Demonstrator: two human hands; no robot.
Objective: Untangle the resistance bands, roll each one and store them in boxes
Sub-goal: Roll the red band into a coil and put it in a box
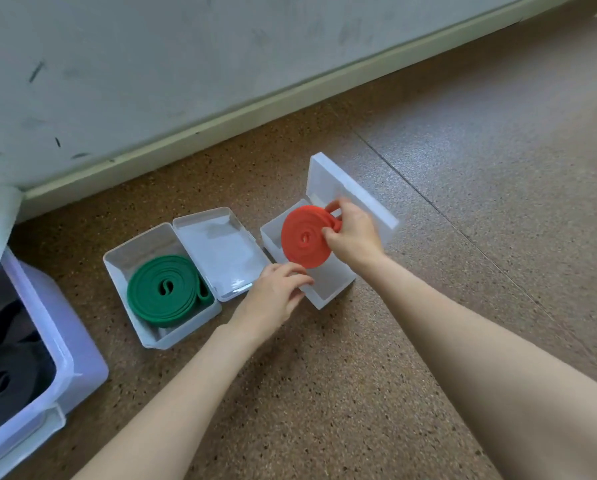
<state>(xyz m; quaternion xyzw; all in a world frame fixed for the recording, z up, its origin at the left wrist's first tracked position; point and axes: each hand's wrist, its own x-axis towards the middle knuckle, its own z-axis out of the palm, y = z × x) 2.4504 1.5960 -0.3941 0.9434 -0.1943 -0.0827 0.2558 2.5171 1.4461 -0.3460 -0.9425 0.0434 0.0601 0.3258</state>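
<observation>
The green band (167,289) lies rolled in its box (117,261). The right hand (354,237) pinches the rolled red band (304,237) above the open box (324,289), not yet in; the left hand's (273,299) loosely curled fingers (299,280) touch its near rim.

We find no legible text, label, brand, number or sign on any surface in view. The clear boxes (165,282), the rolled bands (305,237) and the wall (151,64) carry no readable marking; the wall bears only dark scuffs.

Head camera looks down, close.
</observation>
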